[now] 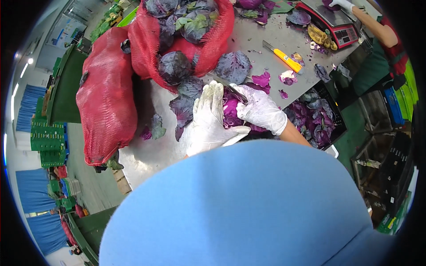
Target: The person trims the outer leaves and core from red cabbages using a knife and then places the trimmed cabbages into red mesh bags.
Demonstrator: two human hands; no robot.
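Note:
A peeled red cabbage (pixel 232 111) sits close before me, shiny purple with pale cut veins. My left hand (pixel 208 114), in a stained white glove, holds it from the left with the fingers stretched along its side. My right hand (pixel 261 106), also gloved, is closed on a knife (pixel 233 89) at the cabbage's upper right. Part of the knife is covered by the fingers. Dark outer leaves (pixel 182 111) lie left of my left hand. Beyond the hands a large loose cabbage leaf (pixel 234 66) rests on the metal table (pixel 146 159).
An open red mesh sack (pixel 143 43) spills whole cabbages (pixel 175 68); a full sack (pixel 106 99) lies left. A yellow utility knife (pixel 287 61) lies beyond my right hand. A black crate (pixel 337 116) holds leaves. Another person's gloved hand (pixel 344 5) is by a red scale (pixel 344 35).

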